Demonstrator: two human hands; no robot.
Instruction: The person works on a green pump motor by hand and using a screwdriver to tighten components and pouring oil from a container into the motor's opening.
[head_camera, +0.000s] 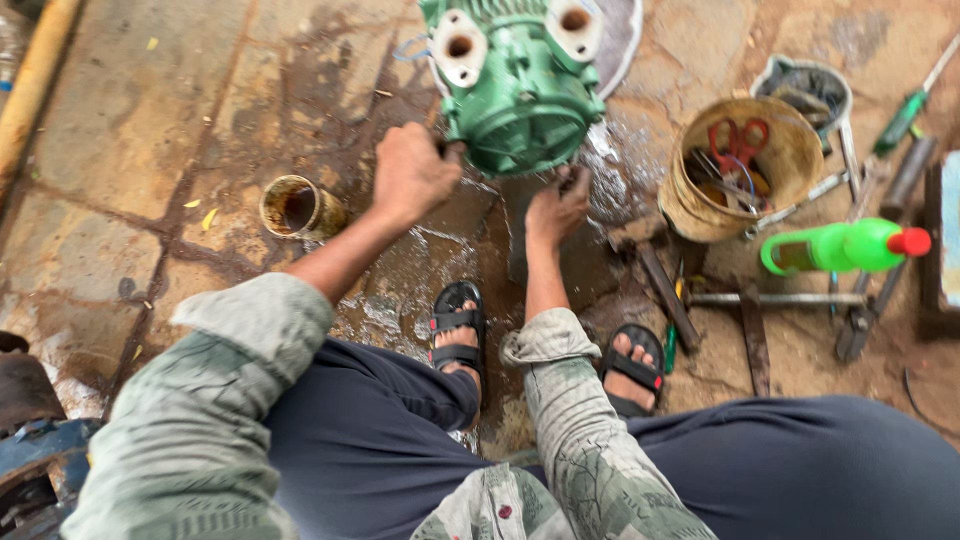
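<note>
A green metal pump housing (520, 85) with two pale flanged ports stands on the wet stone floor in front of me. My left hand (412, 172) is closed against its lower left edge, fingers curled as if gripping a part there; what it holds is hidden. My right hand (558, 207) reaches under the housing's lower right rim, fingertips touching it. Both sleeves are pale green and rolled up. My feet in black sandals (458, 335) rest on the floor below the hands.
A small rusty tin (295, 208) sits left of my left hand. A worn bucket (738, 168) with red-handled scissors and tools stands to the right, beside a green bottle with a red cap (845, 247), a screwdriver (905, 115), metal bars and a hammer.
</note>
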